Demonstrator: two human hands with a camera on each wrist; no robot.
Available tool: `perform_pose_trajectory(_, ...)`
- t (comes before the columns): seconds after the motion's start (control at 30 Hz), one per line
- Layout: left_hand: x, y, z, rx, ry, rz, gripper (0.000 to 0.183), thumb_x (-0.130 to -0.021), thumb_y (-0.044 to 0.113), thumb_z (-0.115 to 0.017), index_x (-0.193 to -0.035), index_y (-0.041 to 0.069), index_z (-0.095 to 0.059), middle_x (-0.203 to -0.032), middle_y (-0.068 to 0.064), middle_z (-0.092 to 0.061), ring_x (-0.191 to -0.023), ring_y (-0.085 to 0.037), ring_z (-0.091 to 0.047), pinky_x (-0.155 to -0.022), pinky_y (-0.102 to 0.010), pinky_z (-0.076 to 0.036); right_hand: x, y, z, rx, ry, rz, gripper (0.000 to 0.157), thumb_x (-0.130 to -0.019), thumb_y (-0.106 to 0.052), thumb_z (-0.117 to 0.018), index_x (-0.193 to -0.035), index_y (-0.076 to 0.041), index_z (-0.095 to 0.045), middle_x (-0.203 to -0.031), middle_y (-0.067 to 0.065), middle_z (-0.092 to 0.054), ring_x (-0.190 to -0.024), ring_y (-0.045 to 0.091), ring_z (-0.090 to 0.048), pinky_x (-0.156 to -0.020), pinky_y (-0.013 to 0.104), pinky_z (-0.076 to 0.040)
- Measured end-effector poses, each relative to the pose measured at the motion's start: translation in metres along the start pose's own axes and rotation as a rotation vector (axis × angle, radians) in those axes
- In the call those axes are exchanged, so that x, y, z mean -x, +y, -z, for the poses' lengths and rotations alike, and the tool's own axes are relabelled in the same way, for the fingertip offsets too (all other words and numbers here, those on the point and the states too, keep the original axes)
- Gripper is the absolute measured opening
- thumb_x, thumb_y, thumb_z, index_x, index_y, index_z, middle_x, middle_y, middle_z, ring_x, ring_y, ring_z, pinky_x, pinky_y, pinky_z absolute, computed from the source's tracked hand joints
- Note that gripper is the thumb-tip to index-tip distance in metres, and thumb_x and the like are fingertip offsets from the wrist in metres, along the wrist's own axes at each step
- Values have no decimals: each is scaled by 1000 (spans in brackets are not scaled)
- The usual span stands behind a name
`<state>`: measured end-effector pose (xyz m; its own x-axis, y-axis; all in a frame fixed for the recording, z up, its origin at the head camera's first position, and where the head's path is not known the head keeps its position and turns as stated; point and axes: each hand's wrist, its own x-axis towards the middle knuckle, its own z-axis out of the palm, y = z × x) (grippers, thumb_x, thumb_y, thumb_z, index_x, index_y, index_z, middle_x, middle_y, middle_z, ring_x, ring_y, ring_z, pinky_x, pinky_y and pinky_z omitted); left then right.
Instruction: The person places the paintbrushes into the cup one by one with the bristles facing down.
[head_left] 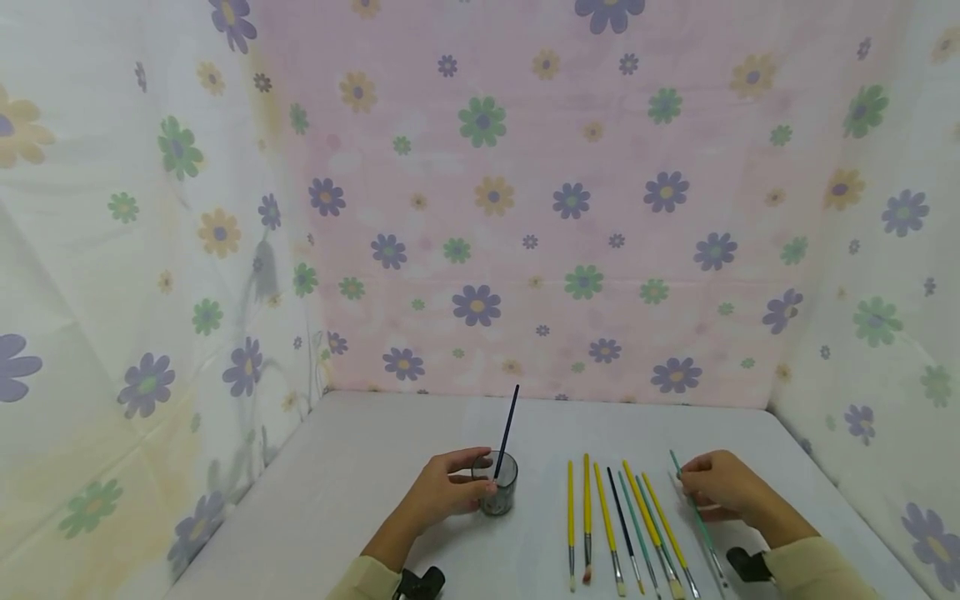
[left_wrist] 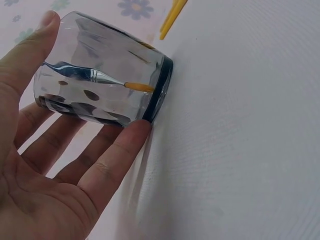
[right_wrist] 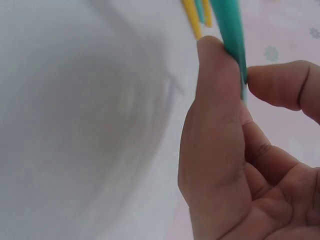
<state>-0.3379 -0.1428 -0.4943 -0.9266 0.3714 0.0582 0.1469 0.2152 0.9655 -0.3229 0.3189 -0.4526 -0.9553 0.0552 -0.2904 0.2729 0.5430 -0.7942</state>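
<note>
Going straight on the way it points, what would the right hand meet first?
Probably the rightmost yellow brush, near its far end; the right hand, pinching a teal brush, might pass over or beyond it, as depth is unclear.

The light is soft, rather dim. Faint shadows fall on the left flowered cloth (head_left: 82,275); in the right wrist view, the green brush (right_wrist: 229,25) looks blurred.

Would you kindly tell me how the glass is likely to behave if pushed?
The glass looks stiff and probably fragile, judging by its clear walls. The thick base may resist tipping, but the dark brush leaning inside could shift.
</note>
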Motion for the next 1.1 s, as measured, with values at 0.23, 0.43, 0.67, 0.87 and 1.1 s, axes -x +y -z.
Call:
perform_pose_trajectory(0.23, 0, 0, 0, 0, 2, 10, 62, -89, 32, -83, -145, 21, -60, -147, -8, -60, -129, -38, -62, -83, -41, -64, 3, -8, 0, -90, -2, 47, 43, -98, -15, -59, -132, 11, -55, -103, 18, -70, -84, 22, -69, -72, 41, -63)
perform_pose_trajectory(0.43, -1, 0, 0, 16, 2, 14, 62, -88, 33, -84, -145, 22, -61, -147, -7, -60, -129, -37, -62, -83, -41, -64, 6, -18, 1, -128, -9, 100, 44, -101, -16, -58, -134, 13, -52, -108, 21, -69, -89, 24, -70, -75, 42, -64)
perform_pose_trajectory(0.67, -1, 1, 0, 26, 2, 11, 63, -88, 32, -84, -146, 20, -60, -147, -8, -60, -129, -37, -62, -83, -42, -64, 8, -29, -1, -135, -2, 158, 48, -105, -18, -54, -139, 15, -45, -116, 26, -67, -96, 27, -71, -78, 43, -64)
perform_pose_trajectory(0.87, -1, 1, 1, 42, 0, 16, 63, -89, 29, -83, -146, 18, -59, -148, -9, -60, -129, -37, -62, -84, -43, -64, 11, -42, -6, -190, 7, 192, 46, -104, -19, -56, -138, 11, -47, -115, 21, -68, -97, 26, -72, -78, 42, -64)
perform_pose_trajectory(1.1, -1, 1, 1, 52, -7, 13, 62, -90, 28, -82, -147, 17, -59, -149, -10, -59, -130, -37, -61, -84, -43, -63, 15, -57, -13, -277, 3, 251, 44, -104, -20, -58, -137, 8, -47, -111, 13, -67, -93, 21, -70, -80, 42, -64)
